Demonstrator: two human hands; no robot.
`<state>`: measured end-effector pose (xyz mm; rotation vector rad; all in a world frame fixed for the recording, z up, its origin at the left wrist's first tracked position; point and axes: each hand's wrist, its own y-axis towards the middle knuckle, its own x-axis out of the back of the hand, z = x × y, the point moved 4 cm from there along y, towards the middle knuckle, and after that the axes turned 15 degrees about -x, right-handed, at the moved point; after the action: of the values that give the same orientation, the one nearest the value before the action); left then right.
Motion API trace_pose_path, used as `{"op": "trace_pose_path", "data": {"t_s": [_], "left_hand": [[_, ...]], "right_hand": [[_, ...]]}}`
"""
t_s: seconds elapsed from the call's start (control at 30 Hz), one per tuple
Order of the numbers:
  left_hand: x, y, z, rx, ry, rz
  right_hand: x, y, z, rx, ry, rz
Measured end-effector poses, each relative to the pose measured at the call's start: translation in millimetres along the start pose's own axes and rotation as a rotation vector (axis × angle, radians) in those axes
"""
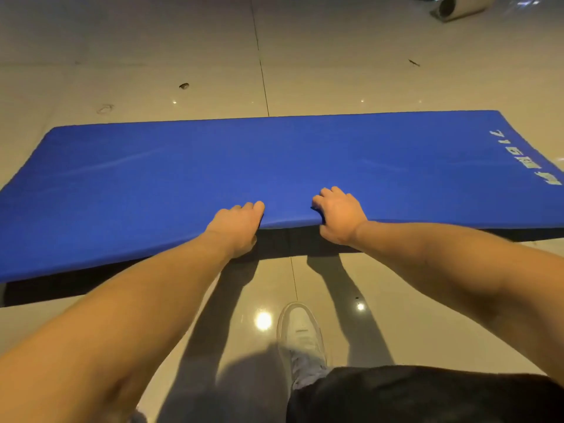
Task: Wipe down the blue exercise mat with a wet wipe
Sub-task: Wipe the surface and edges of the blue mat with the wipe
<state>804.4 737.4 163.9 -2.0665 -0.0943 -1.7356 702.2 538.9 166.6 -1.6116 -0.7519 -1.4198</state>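
- Floor (335,56): glossy pale tiles with dark grout lines. It carries the mat. A pale cylindrical object (457,6) lies at the far right, well apart from the mat.
- Blue exercise mat (213,166): spread lengthwise across the view. The far edge lies on the floor. The near edge is raised, with dark shadow beneath it. Pale lettering (525,160) marks the right end.
- Shoe (300,331): white, planted on the floor just short of the raised edge.
- Left hand (236,227): fingers curled over the near edge, gripping the mat.
- Right hand (337,216): same grip on the near edge, just beside the left hand.
- Wet wipe: none visible in either hand or on the floor.
- Progress: judged at the positioning stage. No wiping is evident. Remaining steps: lay the mat flat, obtain a wipe, wipe the whole surface.
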Motion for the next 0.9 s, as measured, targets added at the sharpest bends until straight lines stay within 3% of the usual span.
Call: {"op": "trace_pose_path", "data": {"t_s": [0.23,0.4,0.53,0.67,0.83,0.9], "left_hand": [[82,-31,13,0.145,0.059,-0.167],[131,-68,35,0.266,0.002,-0.185],[179,-92,41,0.265,-0.023,-0.201],[245,-111,43,0.192,-0.103,-0.132],[313,-130,52,0.286,-0.060,0.021],[322,-131,58,0.301,-0.071,0.004]], "right_hand": [[99,-8,18,0.002,0.145,-0.091],[157,-19,55,0.049,0.190,0.052],[203,-28,68,0.004,0.253,0.138],[258,-33,75,-0.008,0.268,0.215],[320,-31,82,-0.052,0.284,0.285],[334,-25,85,-0.044,0.283,0.246]]}}
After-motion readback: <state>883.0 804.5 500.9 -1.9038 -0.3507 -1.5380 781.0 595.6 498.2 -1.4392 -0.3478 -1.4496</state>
